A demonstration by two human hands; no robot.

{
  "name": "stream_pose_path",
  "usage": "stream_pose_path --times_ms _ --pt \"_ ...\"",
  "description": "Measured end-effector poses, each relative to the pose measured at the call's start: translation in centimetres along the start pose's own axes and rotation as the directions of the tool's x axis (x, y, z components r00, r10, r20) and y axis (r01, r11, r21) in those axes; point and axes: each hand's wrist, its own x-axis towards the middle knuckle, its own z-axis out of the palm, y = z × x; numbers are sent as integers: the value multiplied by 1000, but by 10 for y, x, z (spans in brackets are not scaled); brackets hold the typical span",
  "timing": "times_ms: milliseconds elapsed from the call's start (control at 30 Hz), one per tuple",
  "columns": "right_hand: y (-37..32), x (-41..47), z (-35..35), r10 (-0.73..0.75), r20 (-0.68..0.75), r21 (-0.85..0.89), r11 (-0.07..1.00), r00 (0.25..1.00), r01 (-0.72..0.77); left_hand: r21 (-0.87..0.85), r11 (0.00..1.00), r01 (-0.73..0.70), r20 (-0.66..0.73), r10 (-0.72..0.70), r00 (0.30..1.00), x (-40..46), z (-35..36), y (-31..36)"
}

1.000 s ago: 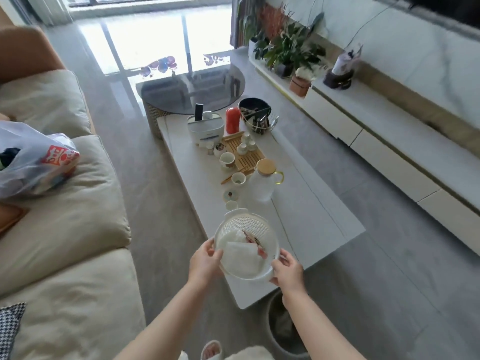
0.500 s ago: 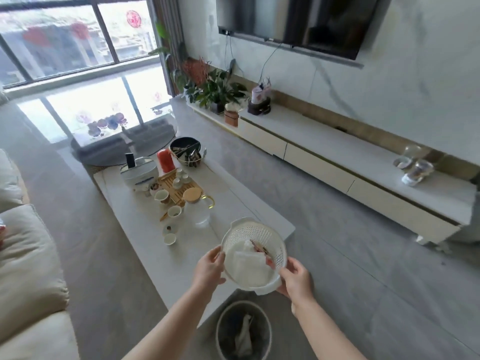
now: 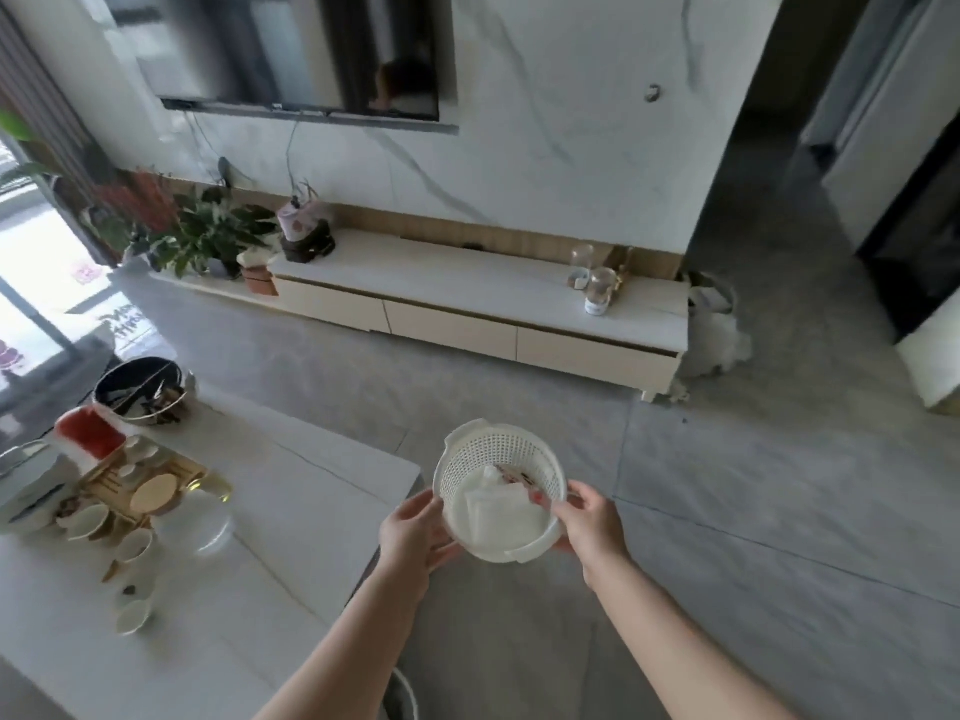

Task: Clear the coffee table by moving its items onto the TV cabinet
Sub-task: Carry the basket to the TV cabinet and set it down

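Observation:
I hold a white plastic strainer basket (image 3: 498,454) over the grey floor, just past the coffee table's corner. My left hand (image 3: 415,532) grips its left rim and my right hand (image 3: 589,522) grips its right rim. Folded white paper and small wrappers lie inside it. The white coffee table (image 3: 291,491) is at the lower left. On it are a glass jug with a wooden lid (image 3: 171,493), several small cups (image 3: 135,545), a red canister (image 3: 88,433) and a dark bowl (image 3: 140,389). The long white TV cabinet (image 3: 467,283) runs along the far wall.
Two glass jars (image 3: 597,288) stand near the cabinet's right end, and a dark ornament (image 3: 306,241) and potted plants (image 3: 213,236) at its left end. A TV (image 3: 301,54) hangs above. Grey floor (image 3: 727,485) lies between table and cabinet. A bin's rim (image 3: 402,693) shows below my arms.
I have lifted the basket off the coffee table and carried it right, out over the floor. My view has turned right, from the table to the TV cabinet.

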Motion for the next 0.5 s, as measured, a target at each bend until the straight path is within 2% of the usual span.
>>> stream_pose_path --times_ms 200,500 --pt "-20 44 -53 28 -107 58 998 994 -21 95 995 22 79 -29 996 37 84 12" --pt "-84 165 -102 78 -228 68 996 970 -64 152 982 114 209 -144 967 132 210 53"
